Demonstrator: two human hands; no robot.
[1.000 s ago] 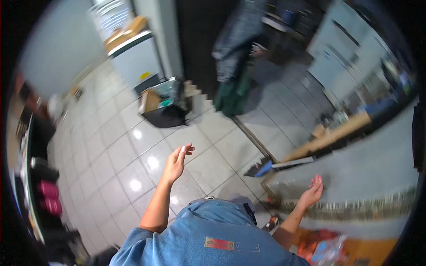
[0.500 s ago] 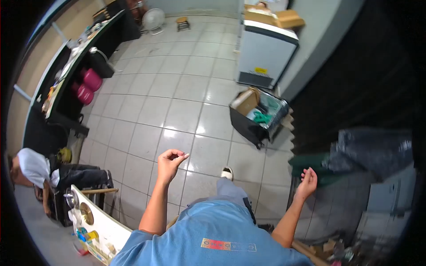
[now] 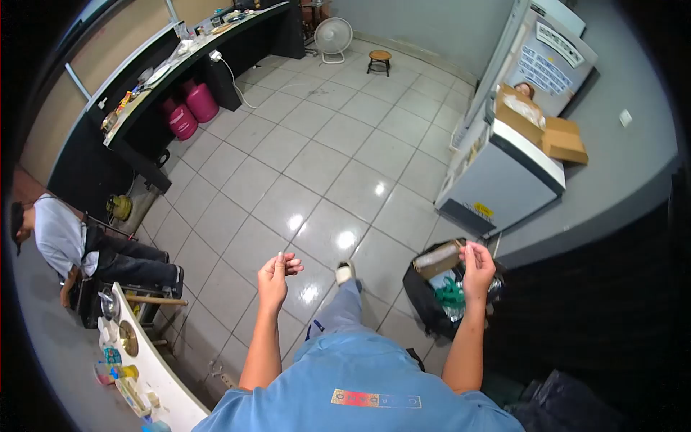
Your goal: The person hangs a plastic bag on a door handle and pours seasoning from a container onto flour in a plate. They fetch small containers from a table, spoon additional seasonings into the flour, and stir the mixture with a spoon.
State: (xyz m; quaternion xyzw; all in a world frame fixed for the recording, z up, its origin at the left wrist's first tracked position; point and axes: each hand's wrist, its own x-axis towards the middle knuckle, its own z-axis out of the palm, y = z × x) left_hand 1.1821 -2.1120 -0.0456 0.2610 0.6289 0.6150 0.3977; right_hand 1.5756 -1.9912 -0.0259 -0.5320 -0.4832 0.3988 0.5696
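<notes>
My left hand (image 3: pixel 273 279) is raised over the tiled floor (image 3: pixel 281 201), loosely curled and empty, with the thumb apart from the fingers. To the right, my right hand (image 3: pixel 477 270) hangs in the air, empty, its fingers loosely bent and a little apart. In the view it overlaps the edge of a black bag (image 3: pixel 421 297) on the floor, which holds a cardboard box (image 3: pixel 439 261) and a green item (image 3: pixel 450 293). Neither hand touches anything. One light shoe (image 3: pixel 345 272) shows beyond my blue shirt.
A seated person (image 3: pixel 61 237) is at the left, near a white counter (image 3: pixel 169 389). Pink cylinders (image 3: pixel 191 111) stand under a long black counter. A fan (image 3: pixel 333 37) and a stool (image 3: pixel 379 60) are at the back. The white freezer (image 3: pixel 500 169) at right carries an open carton (image 3: pixel 518 111).
The view has swung left and the floor area has shifted across it. The freezer and bag now appear farther right, and the seated person shows more fully. Both hands remain raised and empty.
</notes>
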